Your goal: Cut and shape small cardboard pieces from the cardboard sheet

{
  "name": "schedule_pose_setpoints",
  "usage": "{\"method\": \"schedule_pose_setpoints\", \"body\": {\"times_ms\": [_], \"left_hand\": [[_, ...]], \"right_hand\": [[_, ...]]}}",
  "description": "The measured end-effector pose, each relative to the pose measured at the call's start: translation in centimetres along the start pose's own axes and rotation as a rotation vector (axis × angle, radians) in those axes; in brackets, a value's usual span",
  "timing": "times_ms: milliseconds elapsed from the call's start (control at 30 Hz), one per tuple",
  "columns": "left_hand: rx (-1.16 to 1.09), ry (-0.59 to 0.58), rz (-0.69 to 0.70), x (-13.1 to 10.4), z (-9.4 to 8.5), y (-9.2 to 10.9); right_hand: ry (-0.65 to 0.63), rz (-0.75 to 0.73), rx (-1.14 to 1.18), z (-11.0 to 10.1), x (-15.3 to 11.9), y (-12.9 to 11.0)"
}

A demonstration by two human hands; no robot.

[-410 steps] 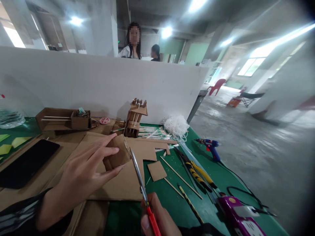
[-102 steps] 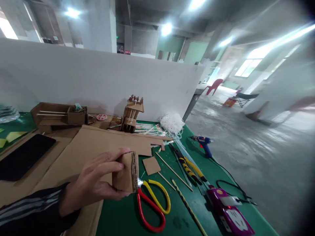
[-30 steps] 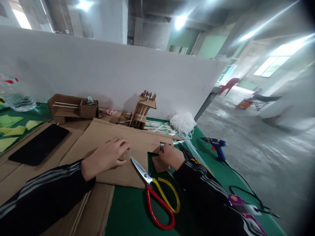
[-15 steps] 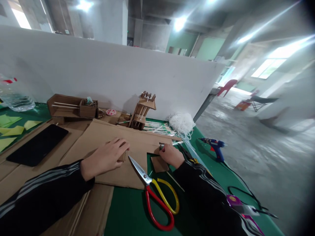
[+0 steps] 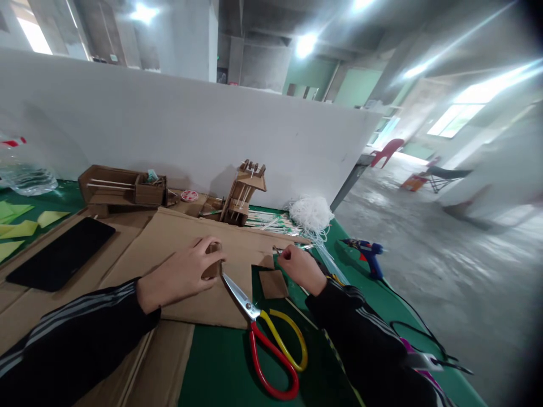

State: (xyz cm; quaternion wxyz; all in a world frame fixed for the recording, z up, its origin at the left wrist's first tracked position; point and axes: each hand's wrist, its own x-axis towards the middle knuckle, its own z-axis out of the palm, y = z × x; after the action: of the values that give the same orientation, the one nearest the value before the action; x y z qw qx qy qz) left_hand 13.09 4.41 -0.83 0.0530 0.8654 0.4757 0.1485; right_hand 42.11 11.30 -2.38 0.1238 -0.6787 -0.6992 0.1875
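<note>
My left hand [image 5: 180, 277] has its thumb and fingers curled around a small cardboard piece [image 5: 212, 270], just above a large cardboard sheet [image 5: 246, 243]. My right hand [image 5: 302, 270] is closed in a pinch by the sheet's notched right edge; whatever lies between its fingertips is too small to make out. Below that hand, a small cardboard square [image 5: 274, 284] lies on the green tabletop. Scissors [image 5: 250, 308] with one red and one yellow handle rest between my hands, their tip near the left fingers.
A blue glue gun [image 5: 371, 257] with its cord lies at the right edge. White string [image 5: 311, 215] is heaped beside printed sticks [image 5: 271, 221]. Cardboard models [image 5: 244, 195] stand along the white partition [image 5: 190, 124]. A black phone or tablet [image 5: 61, 251] and a water bottle [image 5: 25, 169] are left.
My left fingers have lifted and spread around the small cardboard piece, now more upright. My right hand has shifted slightly right, uncovering more of the cardboard square.
</note>
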Motion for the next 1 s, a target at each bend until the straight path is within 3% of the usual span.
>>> {"method": "schedule_pose_setpoints", "body": {"times_ms": [233,400,500,633,833,933,1000], "left_hand": [[0.038,-0.025,-0.077,-0.1,0.7,-1.1],[0.068,-0.055,-0.179,-0.8,0.7,-2.0],[0.042,-0.042,-0.186,-0.6,0.2,-1.7],[-0.041,0.002,-0.125,0.1,-0.8,0.3],[-0.210,0.001,0.131,-0.1,-1.4,3.6],[-0.124,-0.001,0.207,-0.2,-1.2,3.6],[-0.050,0.013,0.157,0.0,-1.6,2.6]], "right_hand": [[-0.124,-0.169,0.524,-1.3,-3.3,-1.2],[-0.166,-0.236,0.690,-1.4,-5.4,-2.1],[-0.147,-0.260,0.705,-1.5,-6.2,-2.8],[-0.114,-0.298,0.660,-1.2,-7.3,-4.0],[0.048,-0.488,0.502,0.5,-9.3,-6.2],[0.081,-0.495,0.481,1.2,-9.6,-6.3],[0.114,-0.476,0.443,1.4,-9.7,-5.9]]}}
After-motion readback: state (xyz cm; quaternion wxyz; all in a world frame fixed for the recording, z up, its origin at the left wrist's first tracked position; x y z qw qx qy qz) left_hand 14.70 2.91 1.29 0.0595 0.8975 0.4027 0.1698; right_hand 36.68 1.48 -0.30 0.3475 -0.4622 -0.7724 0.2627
